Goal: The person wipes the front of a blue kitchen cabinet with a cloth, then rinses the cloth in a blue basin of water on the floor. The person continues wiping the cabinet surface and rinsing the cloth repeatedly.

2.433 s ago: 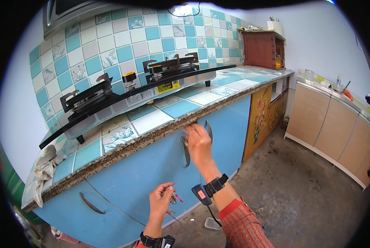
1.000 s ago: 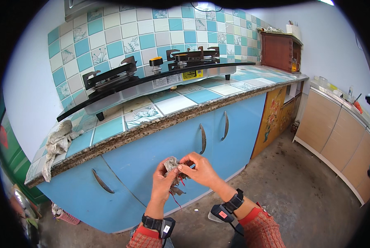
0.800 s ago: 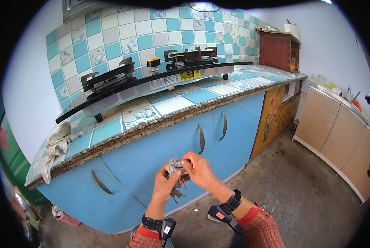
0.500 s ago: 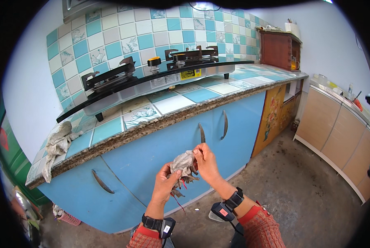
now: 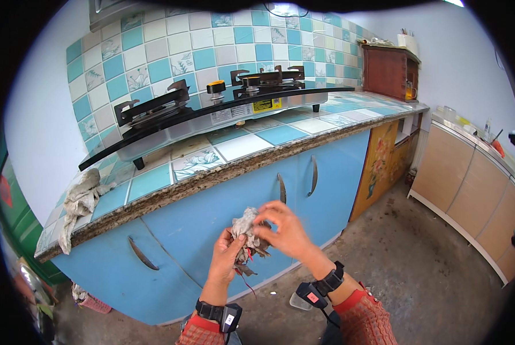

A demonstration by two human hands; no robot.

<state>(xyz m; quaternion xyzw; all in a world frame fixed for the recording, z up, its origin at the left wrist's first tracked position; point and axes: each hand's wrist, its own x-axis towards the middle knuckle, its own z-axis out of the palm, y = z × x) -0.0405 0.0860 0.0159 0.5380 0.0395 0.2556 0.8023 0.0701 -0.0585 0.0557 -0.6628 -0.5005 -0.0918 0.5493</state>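
Note:
My left hand (image 5: 226, 253) grips a crumpled, dirty grey-white rag (image 5: 244, 227), its thumb pressed on the front of the bundle. Brownish, ragged folds and a few red threads dangle from the rag's lower side. Beside its upper right edge is my right hand (image 5: 283, 231), with bent fingers smeared by motion. Whether those fingers pinch the cloth or only brush it, I cannot tell. Both hands are in front of the blue cabinet doors (image 5: 200, 230), below the edge of the counter.
On the tiled counter (image 5: 234, 148) a black-topped gas stove (image 5: 211, 106) stands slightly tilted. Another grey rag (image 5: 83, 201) drapes over the counter's left corner. Metal handles (image 5: 314, 175) stick out from the doors. A clear plastic container (image 5: 300, 301) lies on the floor near my feet.
My right hand has shifted slightly left across the rag, and its fingers have changed from a pinch at the rag's edge to a blurred, looser bend. My left hand keeps its hold.

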